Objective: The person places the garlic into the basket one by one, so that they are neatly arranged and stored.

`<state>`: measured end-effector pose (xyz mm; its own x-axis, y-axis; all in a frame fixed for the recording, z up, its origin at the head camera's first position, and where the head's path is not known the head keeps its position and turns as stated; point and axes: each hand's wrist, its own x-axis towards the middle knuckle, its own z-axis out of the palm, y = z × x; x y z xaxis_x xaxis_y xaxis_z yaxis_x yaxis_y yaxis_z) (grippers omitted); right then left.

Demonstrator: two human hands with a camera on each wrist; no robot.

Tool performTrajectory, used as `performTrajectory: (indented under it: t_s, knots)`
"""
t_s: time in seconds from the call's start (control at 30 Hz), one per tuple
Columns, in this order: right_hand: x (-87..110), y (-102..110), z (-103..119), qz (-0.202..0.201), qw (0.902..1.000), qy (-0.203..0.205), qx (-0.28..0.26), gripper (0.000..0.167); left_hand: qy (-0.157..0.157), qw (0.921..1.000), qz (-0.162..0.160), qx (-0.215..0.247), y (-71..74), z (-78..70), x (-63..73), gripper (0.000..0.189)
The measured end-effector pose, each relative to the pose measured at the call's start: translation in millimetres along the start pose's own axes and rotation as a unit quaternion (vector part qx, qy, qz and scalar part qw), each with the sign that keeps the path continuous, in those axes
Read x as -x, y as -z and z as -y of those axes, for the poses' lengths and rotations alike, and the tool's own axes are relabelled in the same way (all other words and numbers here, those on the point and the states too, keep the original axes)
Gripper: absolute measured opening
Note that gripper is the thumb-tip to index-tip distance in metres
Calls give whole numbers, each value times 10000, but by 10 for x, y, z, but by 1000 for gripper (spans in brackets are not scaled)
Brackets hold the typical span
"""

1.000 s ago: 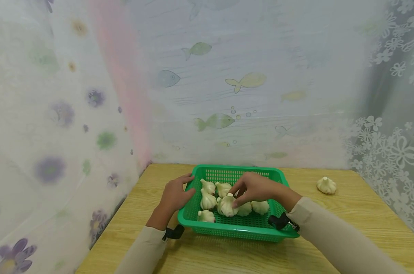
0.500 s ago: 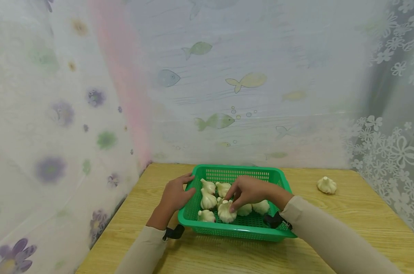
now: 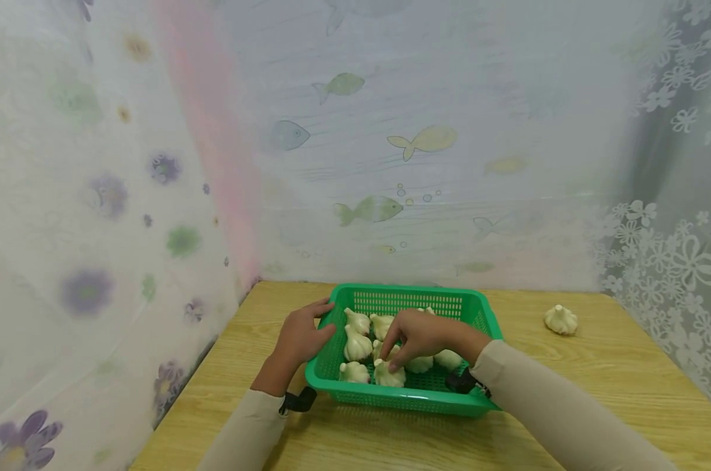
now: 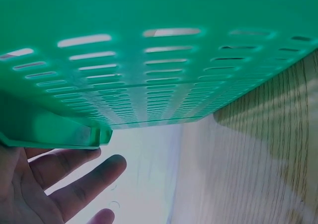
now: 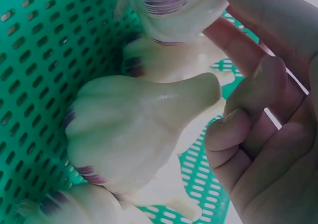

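Observation:
A green plastic basket (image 3: 414,396) holds several white garlic bulbs (image 3: 358,346), purple-streaked at their root ends in the right wrist view. My right hand (image 3: 422,332) reaches into it and pinches one garlic bulb (image 3: 388,375) between thumb and fingers, low beside the front wall. That held bulb (image 5: 181,13) shows at the top of the right wrist view, next to other bulbs (image 5: 131,129). At the basket's left rim, my left hand (image 3: 301,335) rests with its fingers (image 4: 92,184) extended, just below the overhanging rim in the left wrist view.
One garlic bulb (image 3: 560,320) lies alone on the wooden table (image 3: 614,366), right of the basket. Patterned curtains with fish (image 3: 369,209) and flowers (image 3: 87,291) hang behind the table and along its left side. Each wrist wears a small black camera (image 3: 299,399).
My right hand has carried the pinched garlic bulb toward the front wall and lowered it into the row beside the front-left bulb. My left hand has stayed at the rim.

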<state>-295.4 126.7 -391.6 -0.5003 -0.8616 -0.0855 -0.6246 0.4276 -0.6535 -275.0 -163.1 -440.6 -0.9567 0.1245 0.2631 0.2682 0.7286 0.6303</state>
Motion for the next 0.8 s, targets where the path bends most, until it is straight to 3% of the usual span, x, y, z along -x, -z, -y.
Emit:
performTrajectory:
  t_s: [0.2,0.8]
  knots:
    - [-13,-19,18,42,10000,36,40,10,-65,10000,-40,-50,-4,2,1,49]
    - [-5,-36,-16,269,9993,-231,-76,17,-107,9999,-72,-19,8,-19,7,50]
